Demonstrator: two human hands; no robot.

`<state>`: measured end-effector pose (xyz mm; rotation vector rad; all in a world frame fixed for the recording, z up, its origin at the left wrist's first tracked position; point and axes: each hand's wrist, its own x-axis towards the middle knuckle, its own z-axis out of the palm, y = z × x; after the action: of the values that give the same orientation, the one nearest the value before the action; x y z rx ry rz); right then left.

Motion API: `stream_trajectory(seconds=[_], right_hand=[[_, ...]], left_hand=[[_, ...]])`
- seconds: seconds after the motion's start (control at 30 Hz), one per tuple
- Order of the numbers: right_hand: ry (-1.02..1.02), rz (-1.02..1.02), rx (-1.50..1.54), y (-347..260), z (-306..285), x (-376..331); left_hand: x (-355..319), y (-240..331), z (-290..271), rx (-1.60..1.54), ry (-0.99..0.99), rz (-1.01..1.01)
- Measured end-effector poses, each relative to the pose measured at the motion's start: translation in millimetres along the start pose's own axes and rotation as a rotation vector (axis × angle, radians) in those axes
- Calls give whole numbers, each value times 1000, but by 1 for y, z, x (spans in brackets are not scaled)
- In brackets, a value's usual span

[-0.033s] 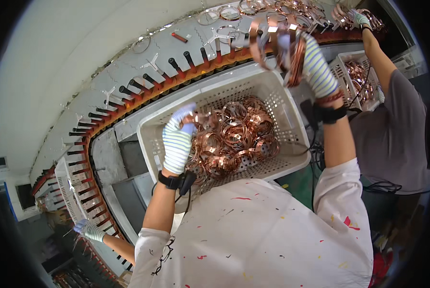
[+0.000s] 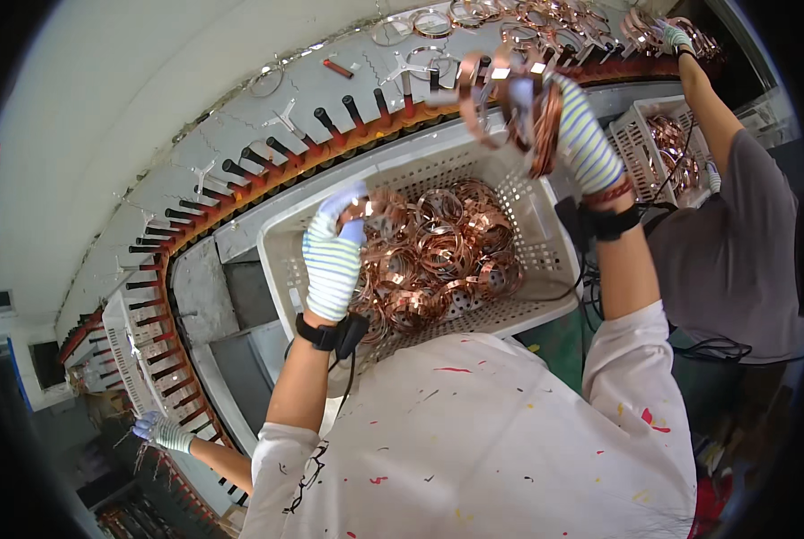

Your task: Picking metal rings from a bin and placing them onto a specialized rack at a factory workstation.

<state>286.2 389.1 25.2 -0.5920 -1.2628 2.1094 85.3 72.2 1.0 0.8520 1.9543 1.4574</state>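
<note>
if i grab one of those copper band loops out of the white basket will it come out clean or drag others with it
Probably drags others: the copper loops lie interlocked in a heap in the white basket. They look like thin strip, so likely springy and light singly. The bunch in the right hand hangs together, while the left hand reaches into the pile.

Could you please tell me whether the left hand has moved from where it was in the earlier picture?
No. The left hand lies in the same spot over the copper rings, just inside the near-left wall of the white basket, with no visible shift.
</note>
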Motion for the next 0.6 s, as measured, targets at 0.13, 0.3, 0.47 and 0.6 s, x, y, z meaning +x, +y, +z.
stream_trajectory(seconds=[0.13,0.3,0.47,0.6], right_hand=[[29,294,106,46,32,-32],[-134,-80,-708,46,81,-77],[100,-390,-408,-17,56,-94],[70,-93,-611,3,41,-93]], left_hand=[[15,40,34,293,0,363],[27,-11,34,1080,-341,238],[20,-44,11,959,-76,122],[21,-59,9,109,-85,-175]])
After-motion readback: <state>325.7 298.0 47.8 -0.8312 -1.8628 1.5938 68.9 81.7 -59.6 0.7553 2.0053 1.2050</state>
